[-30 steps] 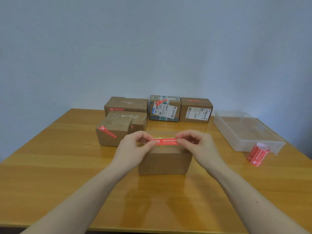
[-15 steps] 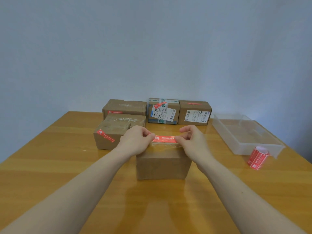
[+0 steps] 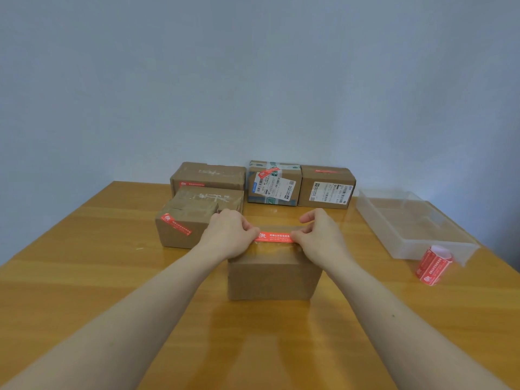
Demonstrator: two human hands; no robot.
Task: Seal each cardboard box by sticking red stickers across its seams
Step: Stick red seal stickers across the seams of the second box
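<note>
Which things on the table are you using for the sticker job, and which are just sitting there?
In use:
- red sticker, pinched at its ends by left hand and right hand
- front box
- sticker roll
- five other boxes

Just lying about:
- clear plastic tray

Desk (image 3: 84,277): glossy varnished wood. Centre box (image 3: 273,277): matt brown cardboard, shiny clear tape on top. Red sticker (image 3: 274,237): glossy. Tray (image 3: 422,243) at 3 o'clock: translucent plastic.
</note>
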